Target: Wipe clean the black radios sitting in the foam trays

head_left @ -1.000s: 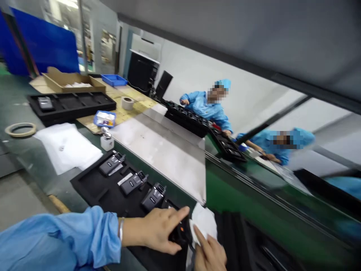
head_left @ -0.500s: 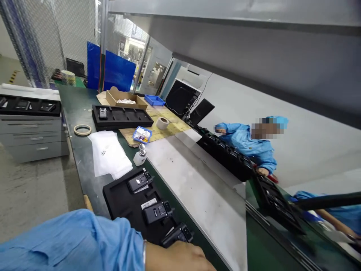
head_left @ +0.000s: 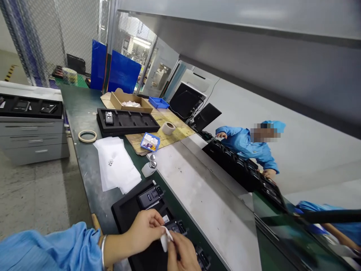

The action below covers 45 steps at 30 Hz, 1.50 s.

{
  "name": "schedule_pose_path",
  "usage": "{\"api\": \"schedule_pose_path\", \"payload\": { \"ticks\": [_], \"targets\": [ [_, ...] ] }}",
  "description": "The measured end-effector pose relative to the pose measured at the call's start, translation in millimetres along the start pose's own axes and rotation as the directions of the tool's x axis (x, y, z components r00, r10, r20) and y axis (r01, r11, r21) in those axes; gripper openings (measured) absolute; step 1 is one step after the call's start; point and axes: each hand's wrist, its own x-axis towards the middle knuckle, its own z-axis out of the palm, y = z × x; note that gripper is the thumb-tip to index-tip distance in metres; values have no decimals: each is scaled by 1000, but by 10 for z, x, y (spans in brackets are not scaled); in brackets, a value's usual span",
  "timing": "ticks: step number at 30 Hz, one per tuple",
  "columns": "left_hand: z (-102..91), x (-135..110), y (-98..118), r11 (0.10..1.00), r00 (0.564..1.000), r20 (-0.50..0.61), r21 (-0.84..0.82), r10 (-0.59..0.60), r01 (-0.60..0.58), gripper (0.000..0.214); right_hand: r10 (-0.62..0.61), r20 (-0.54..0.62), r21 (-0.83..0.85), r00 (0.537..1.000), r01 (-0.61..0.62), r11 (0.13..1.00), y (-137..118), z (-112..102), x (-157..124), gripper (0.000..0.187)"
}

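At far left a grey cabinet [head_left: 19,130] shows three smooth, flat drawer fronts with slim bar handles. A blue sleeve [head_left: 53,248], creased into soft folds, crosses the lower left corner and ends near a thin, shiny, rounded bangle [head_left: 103,250] on the left wrist. Above, a ring of tape [head_left: 87,140] lies flat on the dark green table [head_left: 81,109], a pale circle with a wide open centre. Next come thin, limp white sheets [head_left: 115,158], slightly see-through at the edges and loosely overlapped. Behind them stand a long, matt black tray [head_left: 134,131] split into boxy pockets and an open brown cardboard box [head_left: 141,110].

In the lower middle, the left hand [head_left: 145,229] has its thumb and fingertips pinched on a white wipe [head_left: 164,242], soft and folded into a narrow, pointed scrap; cloth or paper, I cannot tell. The wipe is between the two hands, above a black foam-like tray [head_left: 121,214] holding blocky, dark handsets [head_left: 150,197]. The right hand [head_left: 183,252] pinches the wipe from the other side, its fingers curled.

Near them a squat white bottle [head_left: 147,170] carries a rounded metal top. Farther right stretches a flat, pale, speckled board [head_left: 208,195]; beyond it a person [head_left: 248,146] wears a wrinkled blue smock.
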Motion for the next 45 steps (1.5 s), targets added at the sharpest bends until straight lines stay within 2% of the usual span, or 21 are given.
{"api": "schedule_pose_path", "payload": {
  "ticks": [2, 4, 8, 10, 11, 12, 14, 16, 17, 19, 21, 23, 27, 30, 33, 36, 38, 40, 42, 45],
  "targets": [
    [-173, 41, 59, 1000, 998, -52, 20, 24, -23, 30, -256, 84, -79, 963, 263, 962, -20, 165, 100, 18],
    [-307, 52, 104, 996, 994, -73, 61, 76, -72, 29, -331, 138, -112, 933, 347, 931, -72, 313, 145, 21],
    [-485, 1, 163, 980, 993, 2, 157, 122, -121, 36, -253, 161, -84, 954, 268, 960, -165, 477, 171, 21],
    [-571, -31, 161, 938, 987, 61, 305, 151, -163, 42, -186, 213, -53, 959, 202, 978, -107, 469, 240, 23],
    [-619, -42, 149, 879, 976, 100, 423, 194, -218, 44, -154, 234, -55, 960, 171, 984, -39, 451, 302, 23],
    [-668, -47, 131, 780, 956, 152, 553, 249, -291, 46, -128, 241, -69, 962, 149, 986, 49, 434, 384, 23],
    [-755, -45, 86, 485, 904, 292, 769, 313, -416, 52, -98, 234, -111, 967, 126, 986, 255, 432, 598, 23],
    [-809, -29, 47, 228, 878, 399, 859, 264, -459, 58, -121, 253, -131, 960, 158, 979, 434, 513, 840, 25],
    [-822, -19, 35, 152, 880, 420, 876, 222, -457, 60, -151, 280, -128, 948, 193, 973, 496, 587, 954, 28],
    [-823, -2, 28, 75, 889, 430, 892, 158, -445, 63, -218, 346, -109, 913, 270, 957, 556, 766, 1130, 34],
    [-810, 10, 35, 43, 894, 430, 898, 130, -438, 64, -266, 398, -83, 878, 324, 943, 558, 911, 1207, 38],
    [-801, 14, 41, 21, 893, 435, 898, 119, -440, 66, -292, 437, -63, 851, 352, 934, 555, 943, 1186, 39],
    [-811, 10, 27, -23, 882, 451, 891, 138, -453, 68, -364, 481, -35, 798, 432, 901, 639, 704, 1026, 41],
    [-814, 1, 17, -56, 868, 466, 884, 172, -464, 68, -382, 462, -29, 801, 444, 896, 701, 592, 1009, 37],
    [-796, -8, 32, -94, 863, 474, 881, 176, -465, 68, -382, 408, -26, 829, 429, 903, 662, 718, 1104, 35],
    [-775, -7, 60, -122, 861, 472, 881, 191, -456, 65, -424, 416, 1, 804, 466, 885, 580, 875, 1169, 34],
    [-772, 0, 81, -134, 856, 476, 879, 201, -458, 65, -440, 444, 4, 780, 490, 872, 567, 859, 1145, 36],
    [-782, 7, 106, -147, 852, 482, 876, 206, -460, 65, -437, 470, -5, 767, 497, 868, 615, 712, 1068, 38],
    [-798, 3, 133, -161, 849, 485, 874, 211, -460, 64, -417, 460, -37, 784, 485, 873, 716, 453, 952, 38],
    [-782, -45, 151, -170, 824, 520, 854, 224, -492, 59, -310, 344, -162, 887, 381, 910, 882, -38, 720, 36]
  ]
}}
